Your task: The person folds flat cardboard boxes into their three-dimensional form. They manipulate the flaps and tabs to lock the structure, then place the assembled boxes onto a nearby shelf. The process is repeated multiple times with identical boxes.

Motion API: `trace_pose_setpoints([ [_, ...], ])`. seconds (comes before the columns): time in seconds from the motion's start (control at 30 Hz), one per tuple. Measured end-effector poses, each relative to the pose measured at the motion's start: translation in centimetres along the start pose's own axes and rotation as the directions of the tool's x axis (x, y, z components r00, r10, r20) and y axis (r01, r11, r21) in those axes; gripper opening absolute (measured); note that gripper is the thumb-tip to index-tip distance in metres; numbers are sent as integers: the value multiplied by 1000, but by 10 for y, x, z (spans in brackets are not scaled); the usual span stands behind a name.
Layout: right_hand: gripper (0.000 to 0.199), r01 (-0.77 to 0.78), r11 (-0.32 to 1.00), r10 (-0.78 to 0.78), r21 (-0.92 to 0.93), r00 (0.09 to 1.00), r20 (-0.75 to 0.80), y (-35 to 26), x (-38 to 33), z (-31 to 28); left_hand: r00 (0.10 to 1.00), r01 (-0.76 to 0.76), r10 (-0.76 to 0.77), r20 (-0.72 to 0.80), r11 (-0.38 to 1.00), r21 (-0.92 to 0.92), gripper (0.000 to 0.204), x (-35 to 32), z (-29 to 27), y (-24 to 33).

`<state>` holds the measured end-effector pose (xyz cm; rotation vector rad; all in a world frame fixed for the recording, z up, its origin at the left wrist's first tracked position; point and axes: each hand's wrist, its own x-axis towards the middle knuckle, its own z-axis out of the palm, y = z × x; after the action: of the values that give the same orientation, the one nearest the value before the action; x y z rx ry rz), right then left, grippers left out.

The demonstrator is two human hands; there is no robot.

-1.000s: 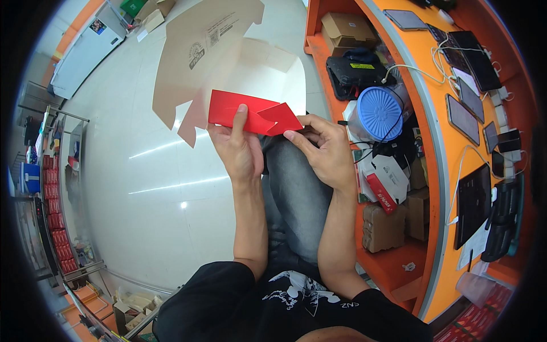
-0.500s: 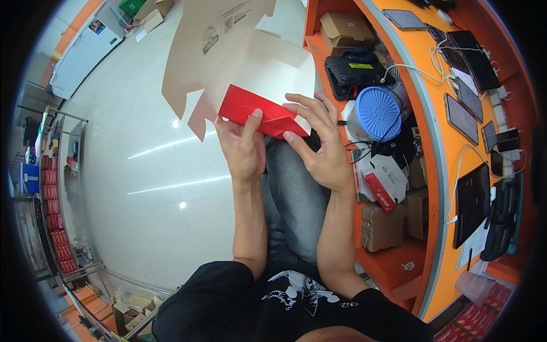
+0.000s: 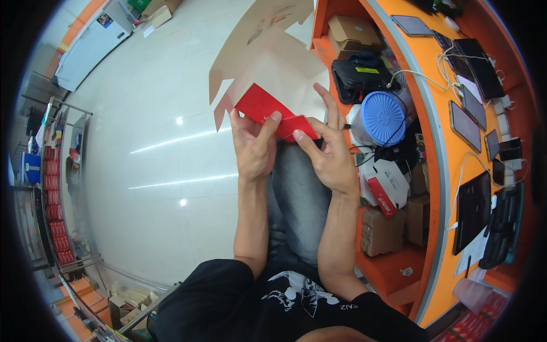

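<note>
A partly folded cardboard box is held up above my lap, with pale inner walls and a tall lid flap standing at its far side. Its near side is a red panel, and a red flap overlaps it at the right. My left hand grips the panel's left part, thumb on the red face and fingers behind. At the right corner my right hand pinches the red flap, its thumb on the front, with one finger raised along the box's side. Some fingertips are hidden behind the cardboard.
To the right, an orange shelf holds a blue-lidded tub, a black case and a brown carton. Phones and cables lie on the orange counter. A white chest freezer stands far left, red packs nearer.
The box has shifted right and its lid flap stands more upright and curved. My right index finger has lifted off the corner, while both thumbs stay on the red panel.
</note>
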<state>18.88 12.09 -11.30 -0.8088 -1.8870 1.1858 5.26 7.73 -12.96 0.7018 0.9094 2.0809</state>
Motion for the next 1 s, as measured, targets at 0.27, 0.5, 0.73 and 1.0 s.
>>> trace_pose_setpoints([
  [0.27, 23, 85, 993, -89, 86, 995, 46, 3, -1, 3, 998, 12, -16, -65, 999, -47, 55, -5, -1, 0],
  [0.5, 22, 70, 997, -70, -9, 966, -251, 7, 5, 14, 988, -25, 6, -153, 992, -126, 40, 2, -7, -9],
  [0.73, 27, 153, 956, -221, -250, 937, -270, 5, 6, 19, 997, 35, -48, -69, 984, -177, 53, 2, -16, -12],
  [1.0, 26, 197, 948, -238, -248, 960, -146, -1, 7, 17, 998, 53, -56, -21, 992, -113, 62, -4, -8, -9],
])
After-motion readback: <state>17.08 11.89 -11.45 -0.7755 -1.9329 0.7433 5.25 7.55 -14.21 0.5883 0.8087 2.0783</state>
